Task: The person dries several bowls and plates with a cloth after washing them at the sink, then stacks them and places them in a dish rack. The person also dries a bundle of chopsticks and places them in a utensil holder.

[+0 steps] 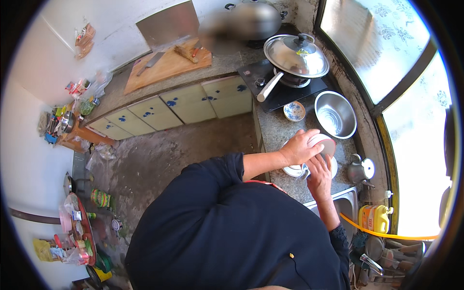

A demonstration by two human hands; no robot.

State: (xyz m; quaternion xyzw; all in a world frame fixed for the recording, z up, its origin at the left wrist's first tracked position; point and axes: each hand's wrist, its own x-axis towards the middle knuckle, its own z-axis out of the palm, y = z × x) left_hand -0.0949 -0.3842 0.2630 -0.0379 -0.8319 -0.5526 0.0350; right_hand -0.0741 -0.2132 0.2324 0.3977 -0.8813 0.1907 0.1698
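Observation:
My left hand (pixel 301 146) grips a white bowl (pixel 329 145) with a red rim, tilted on its side. From below, my right hand (pixel 319 175) has its fingers at the same bowl's lower edge. Under both hands, white plates or dishes (pixel 292 171) with dark rims rest on the stone counter (pixel 279 186), mostly hidden. A small blue-and-white item beside my right fingers is too covered to identify. Just beyond the hands sit a blue-patterned bowl (pixel 294 111) and a stainless steel basin (pixel 336 115).
A lidded pan (pixel 297 58) stands on the gas stove (pixel 250 72), its handle toward the room. Right of my hands are a metal teapot (pixel 359 169), a sink (pixel 342 203), a yellow jug (pixel 375 218) and an orange hose (pixel 406 237). A cleaver (pixel 154 61) lies on a wooden cutting board (pixel 166 69).

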